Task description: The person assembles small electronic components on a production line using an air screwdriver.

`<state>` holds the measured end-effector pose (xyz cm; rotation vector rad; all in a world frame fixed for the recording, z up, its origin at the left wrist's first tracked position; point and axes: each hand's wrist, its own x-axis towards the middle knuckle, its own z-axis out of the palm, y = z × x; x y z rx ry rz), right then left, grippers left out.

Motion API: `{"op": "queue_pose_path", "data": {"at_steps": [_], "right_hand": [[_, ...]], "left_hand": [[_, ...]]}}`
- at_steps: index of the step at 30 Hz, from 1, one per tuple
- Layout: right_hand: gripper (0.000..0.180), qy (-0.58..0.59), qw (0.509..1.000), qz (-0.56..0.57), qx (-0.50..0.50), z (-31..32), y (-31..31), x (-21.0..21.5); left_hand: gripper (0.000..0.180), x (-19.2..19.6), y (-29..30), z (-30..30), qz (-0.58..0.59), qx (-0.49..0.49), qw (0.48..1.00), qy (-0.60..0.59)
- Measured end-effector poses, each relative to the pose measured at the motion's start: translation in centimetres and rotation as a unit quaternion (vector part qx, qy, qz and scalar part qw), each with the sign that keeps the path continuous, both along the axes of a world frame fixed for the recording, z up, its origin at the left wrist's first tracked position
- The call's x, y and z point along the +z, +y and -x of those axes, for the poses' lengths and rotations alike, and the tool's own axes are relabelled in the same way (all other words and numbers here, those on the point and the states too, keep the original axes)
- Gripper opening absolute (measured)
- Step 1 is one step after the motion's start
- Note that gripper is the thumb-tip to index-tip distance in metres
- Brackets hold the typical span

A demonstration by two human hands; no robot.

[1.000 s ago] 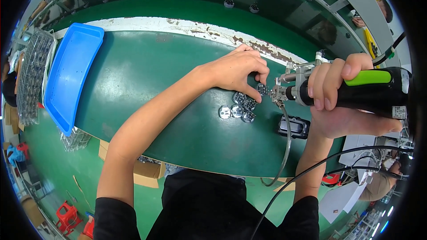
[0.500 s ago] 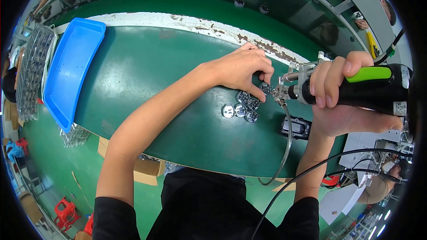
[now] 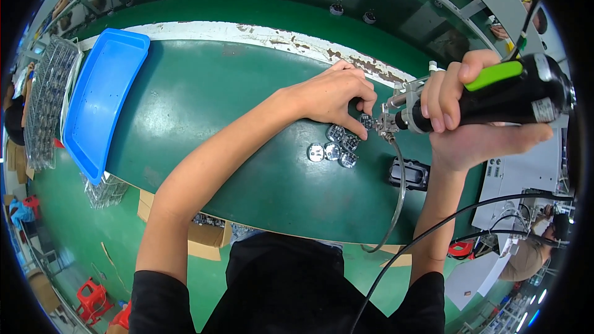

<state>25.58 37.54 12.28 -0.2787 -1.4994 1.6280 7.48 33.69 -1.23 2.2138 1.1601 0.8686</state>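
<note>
1. Hands first: my left hand (image 3: 331,96) is curled down on the green table (image 3: 204,105), its fingertips pinching a small round silver metal part (image 3: 367,121) and holding it against the surface.
2. My right hand (image 3: 470,117) is clenched around a black power screwdriver with a green trigger strip (image 3: 501,89), held roughly level, with its metal nose (image 3: 396,108) pointing left toward the pinched part.
3. I see the nose just beside the left fingertips; whether the bit touches the part I cannot tell.
4. Just below the left hand lies a small cluster of round silver metal parts (image 3: 334,147), touching one another on the table.
5. A small black rectangular block (image 3: 409,174) sits on the table below the screwdriver, near the cluster but apart from it.
6. A thin grey hose (image 3: 401,198) loops down from the screwdriver nose past the table's near edge, and a black cable (image 3: 433,235) runs beneath my right forearm.
7. Far left, a long blue plastic tray (image 3: 99,99) rests on the table's end, with a wire mesh rack (image 3: 43,105) beside it, well apart from both hands.
</note>
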Motion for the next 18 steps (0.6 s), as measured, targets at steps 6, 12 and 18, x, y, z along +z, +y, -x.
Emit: {"op": "queue_pose_path", "data": {"at_steps": [6,12,18], "right_hand": [[0.074,0.059,0.987,-0.119,0.086,-4.9,-1.3,5.1],[0.09,0.016,0.997,-0.08,0.012,-6.1,-1.6,3.5],[0.099,0.007,0.994,-0.068,-0.08,-4.5,-1.7,2.3]], "left_hand": [[0.035,0.5,-1.3,1.0,-0.014,-0.009,1.0,0.023],[0.029,2.0,-5.0,3.2,0.047,-0.026,0.998,-0.014],[0.035,0.4,1.9,6.2,-0.031,0.255,0.966,-0.012]]}}
